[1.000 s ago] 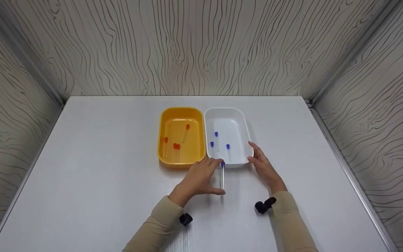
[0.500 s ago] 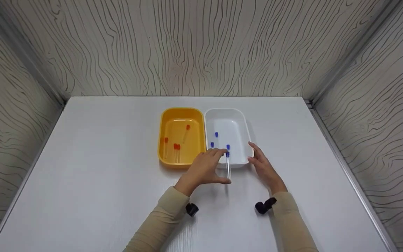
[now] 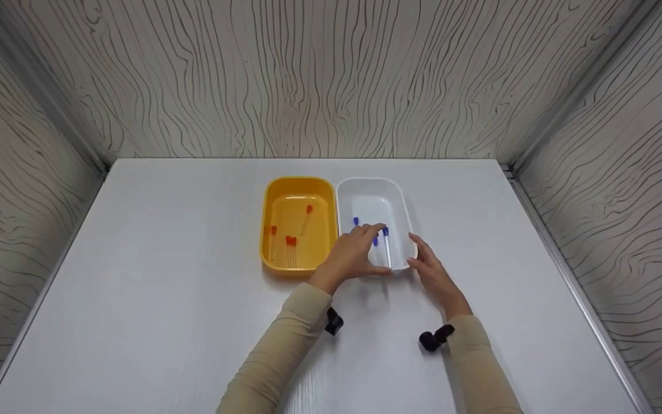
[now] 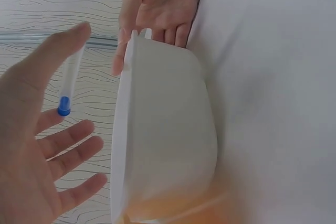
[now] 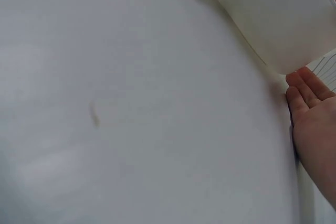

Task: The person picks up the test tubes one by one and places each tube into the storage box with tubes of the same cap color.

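My left hand pinches a clear test tube with a blue cap lengthwise between thumb and index finger. It hovers over the near part of the white tray. The left wrist view shows the tube's blue cap at the index fingertip and the thumb at the other end. At the tray's near right corner, my right hand holds the edge, thumb and index finger apart. Fingers of the right hand touch the tray's lower side. Blue-capped tubes lie in the tray, partly behind my left hand.
A yellow tray stands against the white tray's left side. Several tubes with orange-red caps lie in it. Both trays rest on a white table, with patterned walls at the back and sides.
My left hand has carried the blue-capped tube forward and right, from in front of the white tray to above its near part. The right hand has stayed at the tray's corner.
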Demonstrator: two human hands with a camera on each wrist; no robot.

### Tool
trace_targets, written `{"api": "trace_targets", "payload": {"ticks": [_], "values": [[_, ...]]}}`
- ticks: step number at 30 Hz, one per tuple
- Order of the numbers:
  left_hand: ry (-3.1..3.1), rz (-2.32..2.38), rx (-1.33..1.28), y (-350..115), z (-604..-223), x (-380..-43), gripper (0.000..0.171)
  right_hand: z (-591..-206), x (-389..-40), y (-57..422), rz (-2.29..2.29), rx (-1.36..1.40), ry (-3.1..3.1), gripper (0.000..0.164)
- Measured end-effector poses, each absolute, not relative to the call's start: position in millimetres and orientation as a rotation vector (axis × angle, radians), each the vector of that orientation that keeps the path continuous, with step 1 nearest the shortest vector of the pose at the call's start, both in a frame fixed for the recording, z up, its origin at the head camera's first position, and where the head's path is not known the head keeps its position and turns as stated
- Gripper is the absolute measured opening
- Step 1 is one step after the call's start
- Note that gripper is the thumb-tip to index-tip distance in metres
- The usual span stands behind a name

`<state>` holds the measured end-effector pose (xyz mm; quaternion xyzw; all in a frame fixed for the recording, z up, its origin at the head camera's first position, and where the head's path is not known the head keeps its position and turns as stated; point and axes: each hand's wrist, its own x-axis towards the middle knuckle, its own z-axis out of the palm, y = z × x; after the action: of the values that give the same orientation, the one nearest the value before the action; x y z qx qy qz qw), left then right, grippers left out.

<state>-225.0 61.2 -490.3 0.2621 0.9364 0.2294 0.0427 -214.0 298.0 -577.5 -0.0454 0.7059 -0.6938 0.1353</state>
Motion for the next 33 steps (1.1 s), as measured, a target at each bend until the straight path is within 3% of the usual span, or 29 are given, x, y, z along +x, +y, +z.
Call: {"api": "trace_targets", "payload": {"ticks": [18,33], "values": [[2.751,0.684,0.489,83.2,-509.4,-255.5,0.091,-578.8,-212.9,298.9,-2.031,-0.111,2.002,0.062],[2.805,0.488,0.55,94.1,-515.0,-254.1,0.082,-577.4,-210.5,297.2,-2.032,-0.117,2.019,0.063]]}}
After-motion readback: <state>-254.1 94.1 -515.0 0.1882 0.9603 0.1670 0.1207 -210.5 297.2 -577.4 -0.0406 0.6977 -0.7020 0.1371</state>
